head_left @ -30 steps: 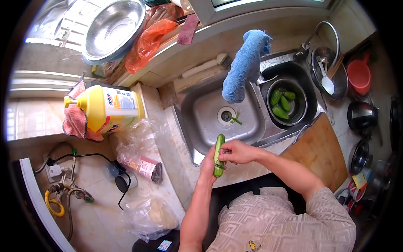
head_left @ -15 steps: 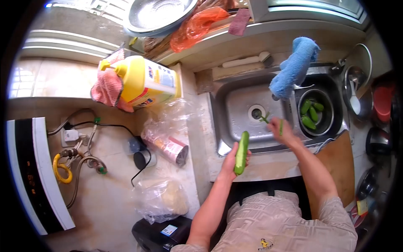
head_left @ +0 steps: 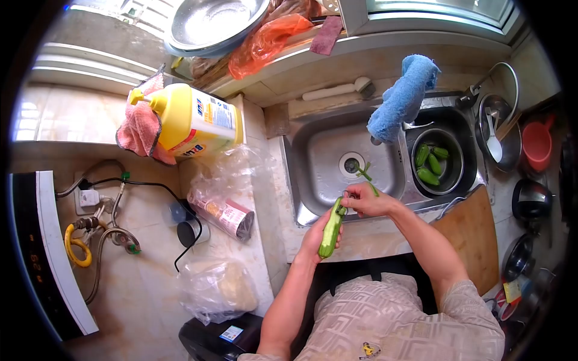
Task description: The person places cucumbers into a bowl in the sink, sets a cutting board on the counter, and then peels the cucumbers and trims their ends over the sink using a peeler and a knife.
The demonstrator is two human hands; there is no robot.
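Note:
My left hand (head_left: 313,239) is wrapped round a cucumber (head_left: 329,236), held at a slant over the counter's front edge. Its skin is partly off, leaving a pale stripe. At the cucumber's far end, my right hand (head_left: 366,201) is closed on what looks like a small peeler (head_left: 342,210), its head against the cucumber and mostly covered by the fingers. A strip of green peel (head_left: 374,191) sticks out by the right hand. More peel (head_left: 363,172) lies in the steel sink (head_left: 325,159) near the drain.
Several green vegetables, apparently peppers, lie in a metal bowl (head_left: 456,171) in the right basin. A blue cloth (head_left: 402,99) hangs over the faucet. A cutting board (head_left: 472,240) is at the right. A yellow jug (head_left: 195,120) and plastic bags (head_left: 220,289) are on the left.
My right hand has moved from above the sink down to the cucumber's far end, bringing the peeler against it. My left hand still holds the cucumber. The view has shifted slightly.

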